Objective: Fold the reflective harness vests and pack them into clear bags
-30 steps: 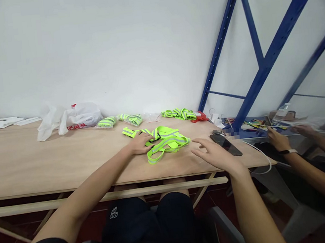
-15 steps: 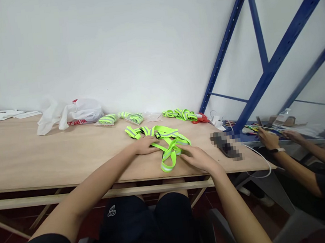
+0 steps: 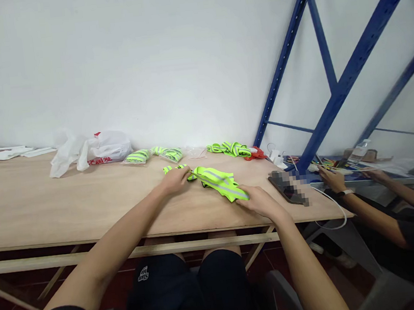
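Neon-yellow reflective straps (image 3: 219, 181) with a grey stripe stretch between my two hands over the wooden table. My left hand (image 3: 175, 180) is closed on the left part of the straps, its fingertips near a dark buckle. At the right end, my right hand (image 3: 255, 200) pinches the straps between thumb and fingers. A short striped end of the straps pokes out beyond my left hand. The bands now lie bunched together in a strip slanting down to the right.
Along the wall stand bagged yellow straps (image 3: 136, 157), a loose strap bundle (image 3: 230, 149), a red item (image 3: 255, 153) and a white plastic bag (image 3: 108, 146). A phone-like dark object (image 3: 288, 188) and white cable (image 3: 335, 196) lie right. A co-worker's hands (image 3: 333, 178) work beyond the blue rack (image 3: 337, 92).
The loose loop near the table's front edge is gathered up. Both hands have closed on the straps, and the left has moved slightly left and up. The straps are now drawn into a narrower strip.
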`<state>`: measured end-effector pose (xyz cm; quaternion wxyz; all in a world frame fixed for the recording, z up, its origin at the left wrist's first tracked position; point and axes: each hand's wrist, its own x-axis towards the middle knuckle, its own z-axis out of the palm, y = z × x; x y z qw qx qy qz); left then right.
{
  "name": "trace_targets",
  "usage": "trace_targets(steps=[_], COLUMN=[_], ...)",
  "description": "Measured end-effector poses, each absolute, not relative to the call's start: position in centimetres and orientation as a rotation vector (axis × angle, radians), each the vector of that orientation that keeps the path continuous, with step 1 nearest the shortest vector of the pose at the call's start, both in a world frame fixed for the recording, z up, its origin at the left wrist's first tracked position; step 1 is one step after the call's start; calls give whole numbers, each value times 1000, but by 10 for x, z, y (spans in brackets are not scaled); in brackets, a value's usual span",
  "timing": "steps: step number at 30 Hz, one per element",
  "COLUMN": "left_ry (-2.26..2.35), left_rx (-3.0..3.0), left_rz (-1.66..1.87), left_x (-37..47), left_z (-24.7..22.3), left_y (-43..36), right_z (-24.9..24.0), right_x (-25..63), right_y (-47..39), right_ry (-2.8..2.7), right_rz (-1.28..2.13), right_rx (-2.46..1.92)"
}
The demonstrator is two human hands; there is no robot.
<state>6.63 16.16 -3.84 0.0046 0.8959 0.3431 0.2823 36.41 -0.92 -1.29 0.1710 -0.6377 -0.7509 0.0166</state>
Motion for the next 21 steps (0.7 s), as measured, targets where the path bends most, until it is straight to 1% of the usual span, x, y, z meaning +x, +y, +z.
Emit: trace_targets(steps=[5, 7, 10, 13, 17, 21], left_ry=[1096, 1047, 910, 896, 951, 665], left_rx=[2807, 2852, 2934, 2963, 2955, 3027], left_rz=[962, 983, 923, 818, 756, 763], left_x=[58, 57, 59, 59, 61, 79], left_z=[-34, -33, -32, -31, -31, -38], left_y=[164, 164, 163, 163, 158, 143], right_z=[-3, 0, 5, 7, 5, 0], right_x=[371, 376, 389, 408, 430, 436], right_y=[-12, -14, -18, -21, -20, -15], right_ry=[-1902, -1773, -1614, -1465, -1364, -1393], right_rz=[-268, -374, -473, -460, -330, -301], right_rx=[-1658, -1623, -1503, -1439, -1545, -1766])
